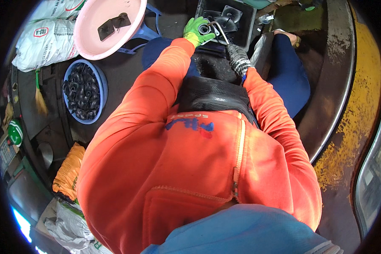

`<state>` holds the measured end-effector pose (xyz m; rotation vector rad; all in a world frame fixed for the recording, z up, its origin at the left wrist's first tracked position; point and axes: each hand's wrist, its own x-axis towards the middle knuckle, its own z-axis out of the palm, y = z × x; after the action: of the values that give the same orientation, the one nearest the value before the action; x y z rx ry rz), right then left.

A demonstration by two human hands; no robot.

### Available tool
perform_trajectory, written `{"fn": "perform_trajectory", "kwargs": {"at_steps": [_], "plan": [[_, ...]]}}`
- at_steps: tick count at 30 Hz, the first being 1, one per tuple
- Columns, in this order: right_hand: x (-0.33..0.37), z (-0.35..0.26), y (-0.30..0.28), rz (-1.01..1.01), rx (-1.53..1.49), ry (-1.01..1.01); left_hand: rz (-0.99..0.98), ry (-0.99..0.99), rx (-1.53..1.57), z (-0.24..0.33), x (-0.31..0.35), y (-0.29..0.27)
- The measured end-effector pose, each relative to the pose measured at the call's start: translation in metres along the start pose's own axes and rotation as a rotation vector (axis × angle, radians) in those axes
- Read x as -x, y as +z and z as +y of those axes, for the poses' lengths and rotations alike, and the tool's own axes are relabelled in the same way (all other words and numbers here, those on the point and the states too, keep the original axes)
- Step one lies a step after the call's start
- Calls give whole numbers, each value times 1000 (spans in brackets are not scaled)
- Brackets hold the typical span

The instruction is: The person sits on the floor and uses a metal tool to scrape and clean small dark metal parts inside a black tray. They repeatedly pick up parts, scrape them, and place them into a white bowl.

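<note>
My left hand (195,32), in a green glove, is closed around a small round black part (204,29) with a ring-like opening facing up. It is at the left rim of a dark rectangular bin (252,26). My right hand (238,58), in a dark grey knit glove, is wrapped round a thin bent metal tool (222,34). The hooked end of the tool reaches toward the black part; whether it touches cannot be made out. Inside the bin lie several black square-flanged parts (232,13).
At the upper left a pink basin (83,31) holds two dark flat pieces (106,30). Below it, a blue basin (104,94) is full of small black parts (81,91). White sacks (44,44) are stacked far left. A worn yellow-painted metal edge (347,110) runs along my right.
</note>
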<state>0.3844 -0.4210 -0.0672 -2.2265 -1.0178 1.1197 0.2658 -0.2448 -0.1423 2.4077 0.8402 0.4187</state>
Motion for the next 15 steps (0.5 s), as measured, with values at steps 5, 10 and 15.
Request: {"fn": "perform_trajectory", "kwargs": {"at_steps": [5,10,15], "plan": [[12,1,7,251,190,-256,9,-89,96,7,1,-4],[16,-12,5,170,305,-216,32,-2,85,0,3,2],[14,-16,3,176,242,-246,73,-15,92,-2,3,6]]}}
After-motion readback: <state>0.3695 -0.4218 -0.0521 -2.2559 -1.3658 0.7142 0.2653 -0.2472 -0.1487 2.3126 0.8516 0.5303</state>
